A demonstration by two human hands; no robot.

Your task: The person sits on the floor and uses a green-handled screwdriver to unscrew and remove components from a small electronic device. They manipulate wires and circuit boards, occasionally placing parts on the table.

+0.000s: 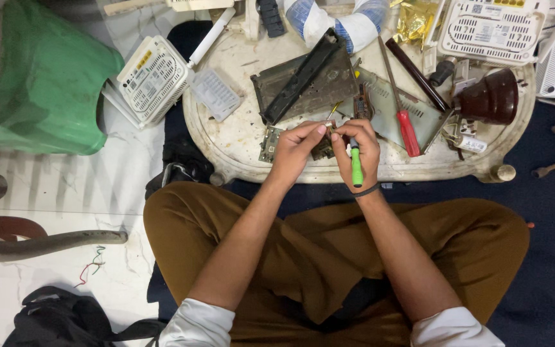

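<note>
A screwdriver (403,115) lies on the table (239,154), right of the circuit board (270,142), behind the hands (329,151)

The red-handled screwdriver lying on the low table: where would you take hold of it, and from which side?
Grip the red-handled screwdriver by its red handle, the thick end nearest the person, coming from above and the near edge of the table. The thin shaft points away among clutter, while the handle lies flat and exposed, just right of the right hand.

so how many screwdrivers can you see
2: a green-handled screwdriver in the right hand, and a red-handled screwdriver lying on the table. Clutter may hide others.
</note>
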